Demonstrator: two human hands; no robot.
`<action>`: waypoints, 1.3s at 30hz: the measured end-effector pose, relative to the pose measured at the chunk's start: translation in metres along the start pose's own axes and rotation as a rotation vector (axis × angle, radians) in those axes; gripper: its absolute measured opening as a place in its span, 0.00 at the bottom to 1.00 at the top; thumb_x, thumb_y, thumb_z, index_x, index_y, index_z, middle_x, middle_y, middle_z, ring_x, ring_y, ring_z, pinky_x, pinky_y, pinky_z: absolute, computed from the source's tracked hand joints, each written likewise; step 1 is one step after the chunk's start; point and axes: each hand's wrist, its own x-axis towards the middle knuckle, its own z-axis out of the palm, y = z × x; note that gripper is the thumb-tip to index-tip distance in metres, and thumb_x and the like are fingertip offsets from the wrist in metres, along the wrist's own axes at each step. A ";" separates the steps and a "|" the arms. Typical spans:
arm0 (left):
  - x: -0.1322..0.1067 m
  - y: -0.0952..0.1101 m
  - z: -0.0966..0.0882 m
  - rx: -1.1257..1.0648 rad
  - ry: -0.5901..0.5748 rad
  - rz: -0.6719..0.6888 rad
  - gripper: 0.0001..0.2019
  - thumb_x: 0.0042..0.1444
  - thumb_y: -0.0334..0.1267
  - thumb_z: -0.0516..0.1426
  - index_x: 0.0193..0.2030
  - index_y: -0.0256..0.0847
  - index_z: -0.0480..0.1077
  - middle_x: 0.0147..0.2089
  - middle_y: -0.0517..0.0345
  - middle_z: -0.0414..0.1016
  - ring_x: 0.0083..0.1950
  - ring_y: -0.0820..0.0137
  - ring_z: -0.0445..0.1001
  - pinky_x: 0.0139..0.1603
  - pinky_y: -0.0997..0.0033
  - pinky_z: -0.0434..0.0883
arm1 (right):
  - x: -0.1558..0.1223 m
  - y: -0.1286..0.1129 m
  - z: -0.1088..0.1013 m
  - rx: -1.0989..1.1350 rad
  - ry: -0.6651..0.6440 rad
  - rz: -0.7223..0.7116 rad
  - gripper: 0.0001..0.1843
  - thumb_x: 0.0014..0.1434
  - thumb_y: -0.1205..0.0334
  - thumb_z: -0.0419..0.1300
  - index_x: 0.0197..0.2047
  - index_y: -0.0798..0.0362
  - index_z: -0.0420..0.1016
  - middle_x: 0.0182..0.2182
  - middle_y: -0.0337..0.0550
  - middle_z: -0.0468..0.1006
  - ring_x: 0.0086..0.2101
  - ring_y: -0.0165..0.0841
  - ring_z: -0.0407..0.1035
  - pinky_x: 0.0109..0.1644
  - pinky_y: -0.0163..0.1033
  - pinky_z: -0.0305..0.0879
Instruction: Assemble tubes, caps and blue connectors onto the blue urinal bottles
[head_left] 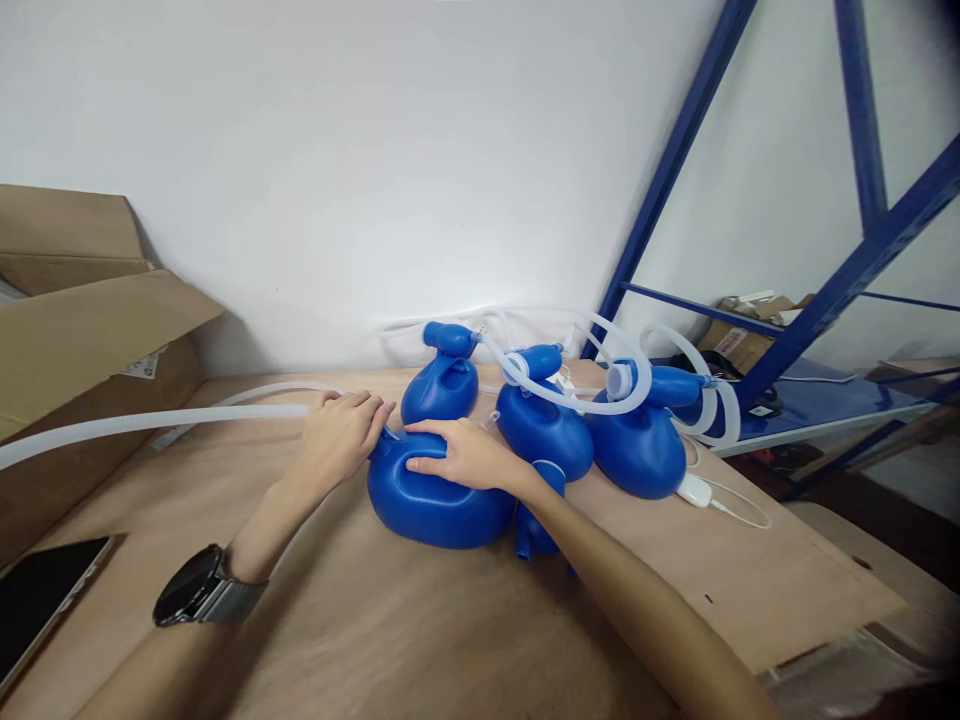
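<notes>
1. While it lies on its side mid-bench (375, 620), the nearest blue bottle (435, 505) has the right hand (461, 455) laid flat on top, fingers loosely open.
2. The left hand (341, 435) is curled round the white tube (150, 420) right at that bottle's neck.
3. Three other bottles (544, 425) with looped tubing sit just behind.
4. There's a phone (37, 595) at the bench's left edge, with a cardboard box (82, 330) beyond it.
</notes>
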 end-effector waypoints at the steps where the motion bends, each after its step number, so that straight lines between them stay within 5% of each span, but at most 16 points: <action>1: 0.000 -0.002 0.003 -0.042 0.034 0.002 0.22 0.73 0.44 0.44 0.33 0.41 0.73 0.34 0.47 0.81 0.39 0.56 0.78 0.48 0.54 0.62 | 0.000 0.001 0.000 0.003 -0.002 -0.004 0.28 0.65 0.46 0.65 0.65 0.43 0.75 0.61 0.43 0.80 0.60 0.48 0.74 0.67 0.55 0.67; 9: -0.001 -0.014 0.009 -0.252 0.110 0.067 0.21 0.71 0.45 0.47 0.28 0.43 0.69 0.31 0.56 0.79 0.35 0.65 0.76 0.46 0.62 0.66 | 0.000 0.004 -0.003 0.036 -0.042 -0.031 0.30 0.66 0.46 0.64 0.69 0.40 0.71 0.62 0.40 0.78 0.61 0.47 0.73 0.68 0.54 0.66; 15: -0.003 -0.011 0.002 -0.295 0.043 0.085 0.14 0.69 0.44 0.52 0.34 0.43 0.73 0.37 0.58 0.81 0.40 0.65 0.78 0.45 0.62 0.63 | -0.003 0.002 -0.010 -0.066 -0.124 -0.126 0.26 0.73 0.48 0.57 0.72 0.33 0.66 0.59 0.40 0.79 0.58 0.43 0.74 0.63 0.50 0.67; 19: -0.004 -0.007 0.001 -0.245 -0.011 0.015 0.15 0.69 0.45 0.51 0.36 0.43 0.75 0.41 0.56 0.82 0.45 0.61 0.78 0.46 0.60 0.63 | -0.003 -0.003 -0.010 -0.299 -0.144 -0.125 0.23 0.76 0.49 0.53 0.71 0.34 0.68 0.45 0.42 0.78 0.43 0.37 0.75 0.51 0.42 0.69; 23: -0.002 -0.005 -0.001 -0.255 -0.069 -0.036 0.16 0.68 0.48 0.51 0.38 0.44 0.76 0.42 0.55 0.81 0.46 0.59 0.78 0.48 0.59 0.64 | -0.004 -0.010 -0.011 -0.416 -0.148 -0.103 0.23 0.76 0.48 0.52 0.70 0.33 0.69 0.42 0.41 0.76 0.37 0.34 0.72 0.41 0.37 0.66; 29: 0.002 -0.002 -0.007 -0.386 -0.109 -0.082 0.14 0.65 0.49 0.52 0.37 0.44 0.74 0.40 0.57 0.79 0.44 0.61 0.76 0.47 0.60 0.64 | -0.005 -0.018 -0.014 -0.420 -0.163 -0.095 0.23 0.76 0.49 0.52 0.71 0.34 0.67 0.39 0.41 0.78 0.37 0.36 0.73 0.40 0.38 0.63; 33: 0.003 0.001 -0.006 -0.527 -0.091 -0.227 0.11 0.60 0.48 0.55 0.44 0.46 0.67 0.39 0.59 0.77 0.35 0.65 0.72 0.39 0.63 0.65 | -0.005 -0.021 -0.015 -0.406 -0.186 -0.080 0.24 0.76 0.48 0.52 0.72 0.35 0.67 0.39 0.42 0.81 0.40 0.39 0.75 0.43 0.40 0.65; 39: 0.003 0.007 -0.002 -0.587 -0.030 -0.353 0.08 0.57 0.43 0.54 0.41 0.48 0.58 0.38 0.62 0.74 0.30 0.67 0.69 0.35 0.65 0.63 | -0.005 -0.023 -0.016 -0.383 -0.200 -0.044 0.25 0.76 0.49 0.51 0.73 0.33 0.64 0.47 0.43 0.85 0.46 0.44 0.78 0.47 0.44 0.68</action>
